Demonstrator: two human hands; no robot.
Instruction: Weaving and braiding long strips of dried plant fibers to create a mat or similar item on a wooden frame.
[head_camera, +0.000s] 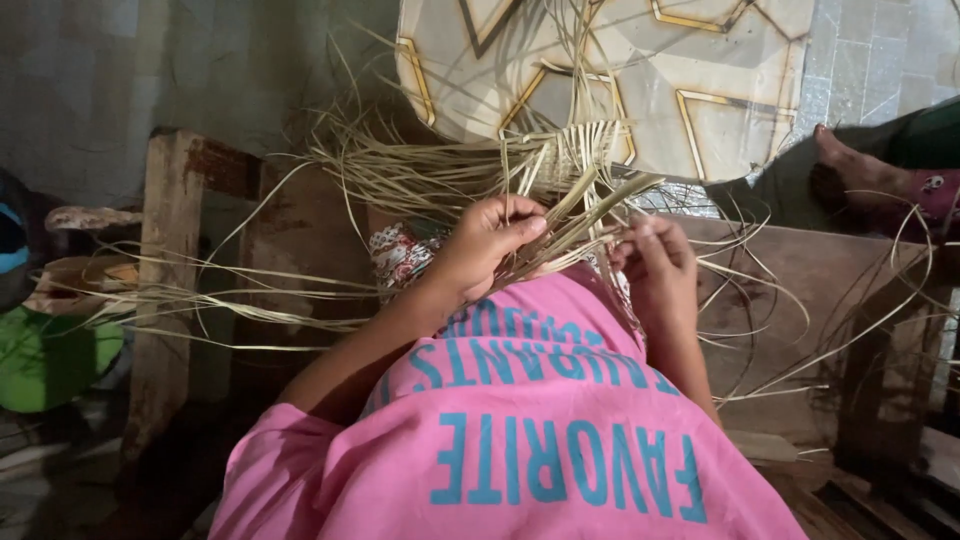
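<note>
Weaving together at chest height, both hands grip the pale dry straw strips (560, 215) of a half-woven mat: the left hand (495, 240) is closed on a bundle, the right hand (655, 262) pinches strands. Loose strips spill over the brown wooden bench (800, 290) beyond a pink printed shirt (530, 440).

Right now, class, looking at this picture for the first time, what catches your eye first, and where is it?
At centre, the left hand and right hand pinch pale straw strips that fan out leftward and upward. Below them, a bright pink shirt with blue lettering fills the foreground. A patterned board leans at top.
</note>
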